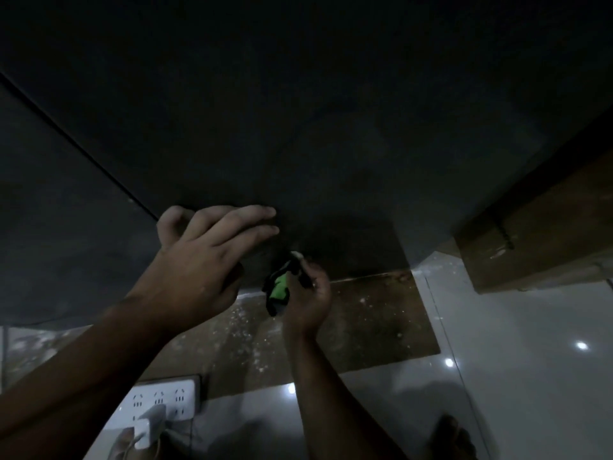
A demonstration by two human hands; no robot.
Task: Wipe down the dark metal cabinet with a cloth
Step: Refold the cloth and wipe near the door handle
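Cabinet (pixel 298 111) fills the whole top of your view. It is big, dark and dull, and a thin line runs slantwise down its left side.

Your left hand (pixel 199 257) lies on the cabinet near its bottom edge. The fingers are straight and a little spread, and they point to the right. It holds nothing.

Your right hand (pixel 310 293) is lower down and just to the right of it. Its fingers are curled round the cloth (pixel 278 290) and grip it tight. The cloth is green and black. It sticks out of the left side of your right hand, toward your left hand, and sits just under your left fingertips. The top of the cloth reaches up to the bottom edge of the cabinet. It is too dark there to tell if the cloth touches the metal. The two hands are near each other but apart.

Under the cabinet is a shiny white floor (pixel 530 360) with a dusty brown patch (pixel 365 320) right below your right hand. A white power strip (pixel 159 400) lies on the floor under your left arm, with a white plug (pixel 147 426) in it. A brown box (pixel 537 234) stands at the right, beside the cabinet. A bare foot (pixel 451 436) shows at the bottom right.
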